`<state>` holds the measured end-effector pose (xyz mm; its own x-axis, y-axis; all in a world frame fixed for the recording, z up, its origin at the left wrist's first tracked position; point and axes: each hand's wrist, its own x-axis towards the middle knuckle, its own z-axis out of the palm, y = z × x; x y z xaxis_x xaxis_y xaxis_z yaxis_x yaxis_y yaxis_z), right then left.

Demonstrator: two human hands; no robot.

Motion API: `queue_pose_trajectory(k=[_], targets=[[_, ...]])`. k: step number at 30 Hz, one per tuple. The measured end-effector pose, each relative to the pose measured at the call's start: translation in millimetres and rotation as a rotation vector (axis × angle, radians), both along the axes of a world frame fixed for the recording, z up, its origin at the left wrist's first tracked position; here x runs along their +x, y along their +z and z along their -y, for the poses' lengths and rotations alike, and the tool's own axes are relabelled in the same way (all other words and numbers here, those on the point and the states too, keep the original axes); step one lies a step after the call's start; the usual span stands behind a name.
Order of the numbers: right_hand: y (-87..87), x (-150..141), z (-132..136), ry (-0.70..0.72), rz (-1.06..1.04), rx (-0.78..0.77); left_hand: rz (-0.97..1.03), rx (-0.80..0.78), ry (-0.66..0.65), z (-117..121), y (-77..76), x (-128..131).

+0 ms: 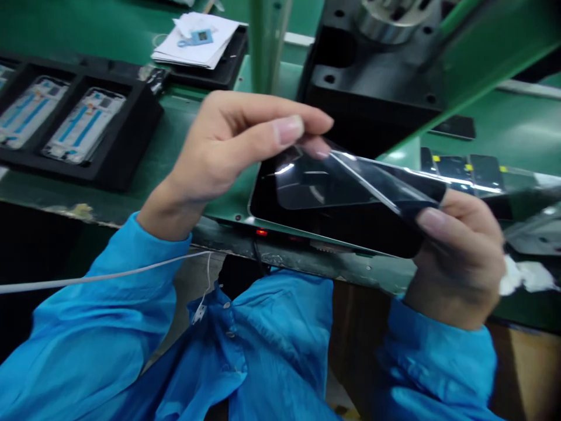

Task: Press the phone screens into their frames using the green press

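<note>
My left hand (245, 137) pinches one end of a clear plastic film (302, 184) between thumb and fingers. The film is partly lifted and folded over, with bright reflections along its creases. Under it lies a glossy black phone screen (350, 225), tilted above the bench edge. My right hand (460, 257) is closed around the screen's right end, its thumb pressed on the film there. The fingers beneath the screen are hidden.
A black foam tray (144, 131) holds several phone frames (85, 126) at left. Papers (197, 38) with a blue tag lie behind. A dark metal machine (377, 88) with green posts stands ahead. Several dark phone screens (484, 169) lie at right. A white cord (109, 279) crosses my left sleeve.
</note>
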<state>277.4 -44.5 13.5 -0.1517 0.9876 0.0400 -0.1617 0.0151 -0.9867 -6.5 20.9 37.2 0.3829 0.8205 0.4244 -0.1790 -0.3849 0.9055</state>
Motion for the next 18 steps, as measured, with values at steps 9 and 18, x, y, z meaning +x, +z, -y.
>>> queue_pose_trajectory(k=[9,18], targets=[[4.7,-2.2,-13.2,0.165,-0.030,-0.024,-0.003,0.017,0.088,-5.6,-2.6,6.1],[-3.4,-0.5,-14.7,0.168,0.031,0.086,0.029,0.455,0.731,15.8,5.4,7.5]])
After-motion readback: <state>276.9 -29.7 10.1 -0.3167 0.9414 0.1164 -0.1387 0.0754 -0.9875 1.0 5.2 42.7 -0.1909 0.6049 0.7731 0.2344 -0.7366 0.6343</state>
